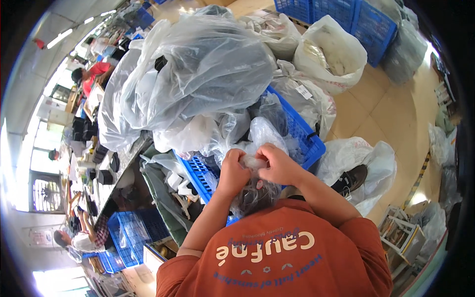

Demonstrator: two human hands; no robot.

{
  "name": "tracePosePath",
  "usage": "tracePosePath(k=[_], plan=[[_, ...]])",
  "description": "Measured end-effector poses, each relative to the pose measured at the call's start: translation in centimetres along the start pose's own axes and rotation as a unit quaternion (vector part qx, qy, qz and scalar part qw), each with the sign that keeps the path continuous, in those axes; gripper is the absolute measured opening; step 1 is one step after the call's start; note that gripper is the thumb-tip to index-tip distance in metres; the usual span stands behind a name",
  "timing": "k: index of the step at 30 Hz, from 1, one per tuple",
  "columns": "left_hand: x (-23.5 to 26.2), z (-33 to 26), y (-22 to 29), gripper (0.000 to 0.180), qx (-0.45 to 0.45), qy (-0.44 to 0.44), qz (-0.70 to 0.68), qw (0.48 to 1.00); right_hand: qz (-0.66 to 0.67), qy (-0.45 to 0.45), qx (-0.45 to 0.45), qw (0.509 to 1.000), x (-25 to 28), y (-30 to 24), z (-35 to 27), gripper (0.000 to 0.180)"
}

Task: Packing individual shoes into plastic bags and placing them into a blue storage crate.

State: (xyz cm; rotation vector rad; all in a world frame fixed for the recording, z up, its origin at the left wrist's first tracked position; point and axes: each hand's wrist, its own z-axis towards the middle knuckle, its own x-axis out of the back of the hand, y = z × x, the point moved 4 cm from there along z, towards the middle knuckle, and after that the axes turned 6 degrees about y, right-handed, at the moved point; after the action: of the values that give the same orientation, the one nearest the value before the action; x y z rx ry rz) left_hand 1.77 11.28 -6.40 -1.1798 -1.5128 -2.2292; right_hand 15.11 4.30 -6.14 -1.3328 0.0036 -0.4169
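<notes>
My left hand (232, 171) and my right hand (278, 165) meet in front of my chest, both pinching the twisted neck of a small clear plastic bag (255, 190) that hangs between them with dark contents inside. Directly beyond my hands stands a blue plastic crate (309, 143) stuffed with more clear bags (262, 131). A huge clear plastic sack (208, 64) bulges over the crate's far side. My orange shirt fills the lower middle of the view.
White sacks (331, 49) and blue crates (346, 20) line the back right on a tan tiled floor. A shoe rests on a white bag (366, 163) at right. At left runs a long worktable (106, 173) with seated people and another blue crate (133, 232).
</notes>
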Motion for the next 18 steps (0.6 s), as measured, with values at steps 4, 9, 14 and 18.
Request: tracePosePath(k=[4,9,14,18], plan=[[-0.7,-0.3,-0.7,0.027,0.051,0.009,0.04,0.998,-0.004,-0.021,-0.022,1.0,-0.6,1.5,0.0,0.022],[-0.9,-1.1,1.1,0.016,-0.043,0.008,-0.23,0.972,-0.092,0.058,0.014,0.994,-0.4,3.3,-0.3,0.022],[-1.4,-1.5,-1.4,0.017,0.241,0.044,-0.445,0.861,-0.035,0.113,-0.043,0.992,-0.1,4.3,0.3,0.019],[-1.7,-0.9,-6.6,0.021,0.358,0.073,-0.71,0.601,0.416,0.046,-0.326,0.848,1.0,5.2,-0.3,0.026]])
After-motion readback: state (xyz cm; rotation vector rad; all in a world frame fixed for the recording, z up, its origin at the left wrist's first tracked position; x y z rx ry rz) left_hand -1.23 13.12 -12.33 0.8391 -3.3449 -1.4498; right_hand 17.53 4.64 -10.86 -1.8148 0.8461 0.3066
